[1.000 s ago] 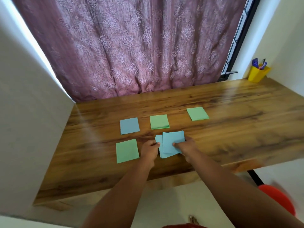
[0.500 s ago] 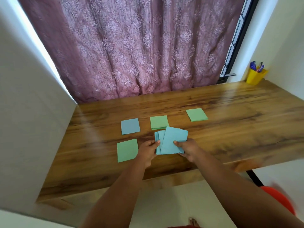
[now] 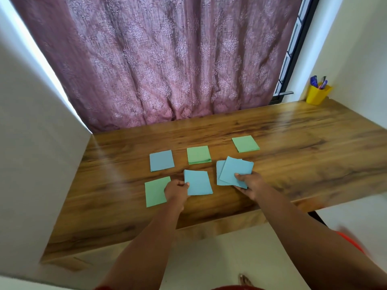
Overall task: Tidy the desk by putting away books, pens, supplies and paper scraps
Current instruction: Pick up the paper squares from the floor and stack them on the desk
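Note:
Paper squares lie on the wooden desk (image 3: 293,164). My left hand (image 3: 176,190) pinches one blue sheet (image 3: 198,183) at its left edge, low over the desk. My right hand (image 3: 250,183) holds a small fan of blue sheets (image 3: 233,171) just to the right of it. Flat on the desk lie a grey-blue sheet (image 3: 161,160), a green stack (image 3: 198,154), another green stack (image 3: 245,144) and a green sheet (image 3: 156,191) partly hidden by my left hand.
A yellow pen cup (image 3: 317,94) with purple pens stands in the far right corner by the wall. A mauve curtain (image 3: 167,59) hangs behind the desk. White walls close in left and right. Something red-orange (image 3: 349,240) shows below the desk's right edge.
My hands have drawn apart: the left has taken one blue sheet from the pile, and the right has carried the remaining blue sheets to the right.

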